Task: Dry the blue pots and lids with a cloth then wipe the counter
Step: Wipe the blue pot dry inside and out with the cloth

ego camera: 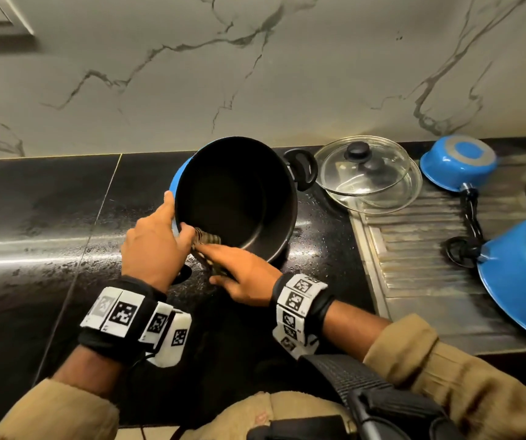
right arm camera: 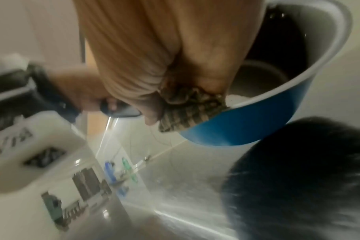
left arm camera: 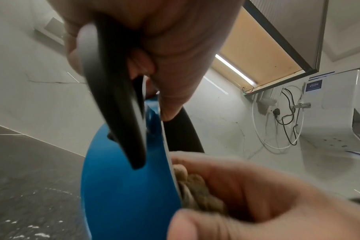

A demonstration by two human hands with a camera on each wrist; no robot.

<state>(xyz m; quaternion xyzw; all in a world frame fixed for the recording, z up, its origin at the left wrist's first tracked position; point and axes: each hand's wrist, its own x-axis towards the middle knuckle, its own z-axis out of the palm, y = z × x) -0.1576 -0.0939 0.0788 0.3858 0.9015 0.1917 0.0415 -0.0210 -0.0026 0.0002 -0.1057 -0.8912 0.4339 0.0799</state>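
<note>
A blue pot (ego camera: 236, 201) with a black inside is tilted on the black counter (ego camera: 49, 233), its mouth facing me. My left hand (ego camera: 160, 236) grips the pot's near black handle (left arm camera: 113, 100), thumb on the rim. My right hand (ego camera: 239, 274) pinches a checked brown cloth (ego camera: 206, 241) over the pot's near rim, right beside the left hand. The cloth (right arm camera: 187, 110) is folded across the rim of the pot (right arm camera: 247, 123). Two glass lids (ego camera: 363, 169) with black knobs lie stacked to the right.
A small blue saucepan (ego camera: 458, 163) sits upside down on the steel drainboard (ego camera: 414, 249) at the right. A larger blue pan (ego camera: 522, 281) lies at the right edge. Water droplets speckle the counter around the pot. A marble wall rises behind.
</note>
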